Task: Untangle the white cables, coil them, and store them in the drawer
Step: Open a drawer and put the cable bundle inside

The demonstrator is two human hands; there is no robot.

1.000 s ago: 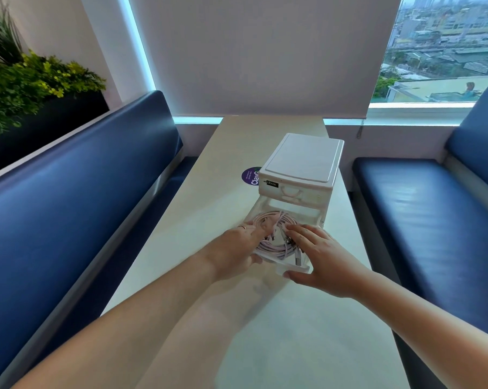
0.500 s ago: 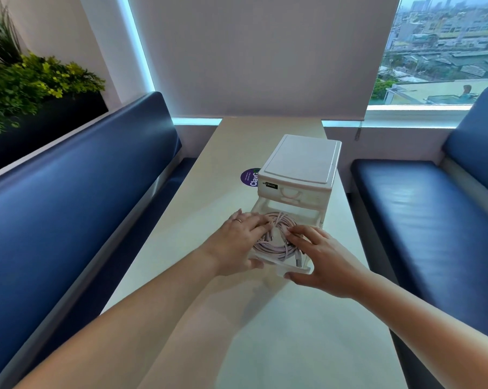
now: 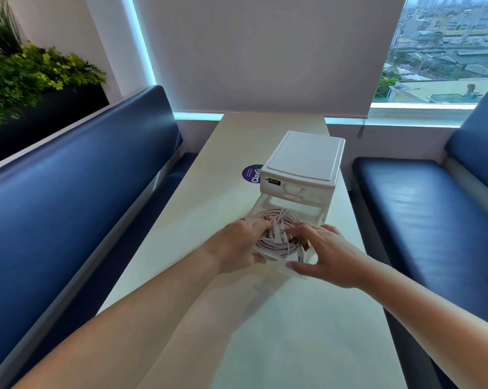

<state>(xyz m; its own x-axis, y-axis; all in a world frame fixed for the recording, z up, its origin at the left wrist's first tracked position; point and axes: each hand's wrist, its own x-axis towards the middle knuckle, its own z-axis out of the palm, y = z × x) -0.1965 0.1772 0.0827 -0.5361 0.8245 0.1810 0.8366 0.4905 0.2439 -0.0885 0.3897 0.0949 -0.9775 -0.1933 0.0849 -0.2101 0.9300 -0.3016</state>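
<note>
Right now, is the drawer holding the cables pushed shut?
No, the drawer stands pulled out of the white box, with the coiled cables lying inside it.

**Readable text: two spots**

Round purple sticker (image 3: pixel 250 173) on the surface (image 3: pixel 209 197): white letters "ClavG", the rest hidden behind the drawer box (image 3: pixel 304 155). Its smaller lines are too small to read. Black label (image 3: pixel 273 181) at the box front's upper left corner: "abox", leading characters unclear.

Pale table (image 3: pixel 279 332), round purple sticker (image 3: pixel 250 174), left blue bench (image 3: pixel 69 209), right blue bench (image 3: pixel 422 209), green plants (image 3: pixel 27 77), lowered blind (image 3: pixel 265 51), city window (image 3: pixel 447 49)
</note>
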